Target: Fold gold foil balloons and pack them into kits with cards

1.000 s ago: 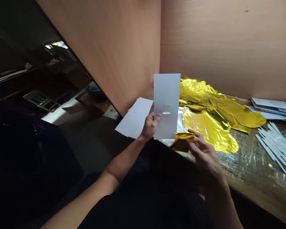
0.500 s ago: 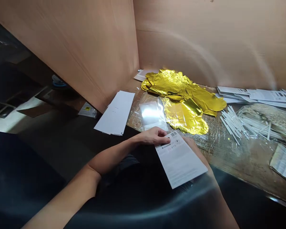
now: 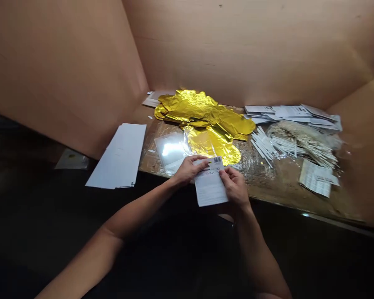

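Head cam: left hand (image 3: pixel 190 170) has its fingers pinched on the top-left part of a printed white card (image 3: pixel 210 192), while the right hand (image 3: pixel 235 186) grips its right edge, so the card sits right between the two sets of fingers. Just past the left fingers there's clear plastic (image 3: pixel 173 149) and crinkly gold foil (image 3: pixel 202 110), with white sticks (image 3: pixel 263 146) beyond the right ones.
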Motion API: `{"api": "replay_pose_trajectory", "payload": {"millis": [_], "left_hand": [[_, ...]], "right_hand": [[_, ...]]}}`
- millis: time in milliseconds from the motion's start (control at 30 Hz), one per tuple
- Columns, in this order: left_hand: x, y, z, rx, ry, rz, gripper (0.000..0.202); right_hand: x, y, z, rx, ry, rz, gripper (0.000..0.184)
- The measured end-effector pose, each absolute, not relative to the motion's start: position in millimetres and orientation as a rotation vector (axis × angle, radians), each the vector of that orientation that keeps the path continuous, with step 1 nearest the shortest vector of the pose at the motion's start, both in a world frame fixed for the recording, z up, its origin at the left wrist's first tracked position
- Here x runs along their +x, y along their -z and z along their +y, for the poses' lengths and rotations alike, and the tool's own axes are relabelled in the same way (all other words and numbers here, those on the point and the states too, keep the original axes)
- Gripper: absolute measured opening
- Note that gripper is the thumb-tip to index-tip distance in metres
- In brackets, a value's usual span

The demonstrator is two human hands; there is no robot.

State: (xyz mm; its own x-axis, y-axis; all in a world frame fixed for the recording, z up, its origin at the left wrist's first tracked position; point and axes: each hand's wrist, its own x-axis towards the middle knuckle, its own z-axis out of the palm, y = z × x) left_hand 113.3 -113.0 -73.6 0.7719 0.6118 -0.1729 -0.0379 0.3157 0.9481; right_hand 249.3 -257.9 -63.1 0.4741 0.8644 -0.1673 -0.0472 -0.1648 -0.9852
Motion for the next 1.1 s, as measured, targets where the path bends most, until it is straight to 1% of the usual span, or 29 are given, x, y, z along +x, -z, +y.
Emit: {"api": "replay_pose_trajectory", "payload": {"millis": [67,100,167,233,267,300,367,400,467,500,567,633,700,767,867,967,1067,1100], "left_hand": [[127.8,86.6,-127.7,0.943,-0.670,0.673,0.063],[132.8,92.0,-133.1,0.861,-0.713,0.697,0.068],[137.6,99.2,-137.0,0.773,-0.707,0.720,0.069],[137.0,101.1,-132.0,0.744,-0.638,0.704,0.066],[135.7,100.4,-127.5,0.733,-0.604,0.688,0.064],[134.1,99.0,-122.8,0.721,-0.572,0.672,0.062],[131.6,95.7,-114.8,0.685,-0.527,0.658,0.058],[131.2,94.4,-112.4,0.666,-0.517,0.661,0.056],[132.0,93.4,-110.8,0.639,-0.516,0.660,0.052],[133.1,93.7,-111.3,0.633,-0.516,0.651,0.051],[135.9,95.6,-113.7,0.630,-0.508,0.641,0.051],[138.3,97.7,-116.5,0.634,-0.496,0.640,0.052],[139.7,98.7,-119.2,0.647,-0.488,0.633,0.053],[140.0,97.7,-121.5,0.667,-0.486,0.620,0.054],[139.6,94.5,-125.5,0.692,-0.486,0.630,0.055],[139.1,94.4,-132.2,0.708,-0.475,0.608,0.059],[137.8,102.0,-142.3,0.803,-0.458,0.555,0.061],[136.9,105.8,-146.1,0.877,-0.478,0.567,0.059]], "right_hand": [[264.7,72.4,-250.3,-1.614,-0.770,-0.768,0.040],[279.8,75.3,-248.4,-1.708,-0.653,-0.808,0.040],[323.0,77.4,-250.8,-2.007,-0.327,-0.858,0.040],[374.1,76.2,-261.0,-2.416,0.021,-0.769,0.035],[397.9,75.2,-267.9,-2.621,0.068,-0.694,0.037],[418.3,74.5,-275.4,-2.750,0.039,-0.664,0.040],[443.9,74.4,-290.0,-2.862,-0.077,-0.673,0.039],[448.1,75.0,-296.7,-2.866,-0.129,-0.711,0.035],[439.8,76.9,-308.3,-2.825,-0.192,-0.778,0.028],[428.2,77.4,-313.2,-2.754,-0.241,-0.803,0.027],[393.8,76.4,-320.9,-2.453,-0.422,-0.838,0.030],[351.7,72.1,-324.4,-2.032,-0.656,-0.842,0.035],[312.3,66.3,-322.6,-1.766,-0.812,-0.826,0.038],[284.5,62.7,-316.3,-1.666,-0.900,-0.800,0.040],[268.6,65.2,-305.4,-1.640,-0.976,-0.734,0.044],[266.9,75.0,-299.0,-1.568,-1.023,-0.617,0.049],[258.9,88.6,-297.9,-1.398,-1.087,-0.402,0.046],[254.1,93.8,-298.7,-1.347,-1.114,-0.332,0.048]]}}
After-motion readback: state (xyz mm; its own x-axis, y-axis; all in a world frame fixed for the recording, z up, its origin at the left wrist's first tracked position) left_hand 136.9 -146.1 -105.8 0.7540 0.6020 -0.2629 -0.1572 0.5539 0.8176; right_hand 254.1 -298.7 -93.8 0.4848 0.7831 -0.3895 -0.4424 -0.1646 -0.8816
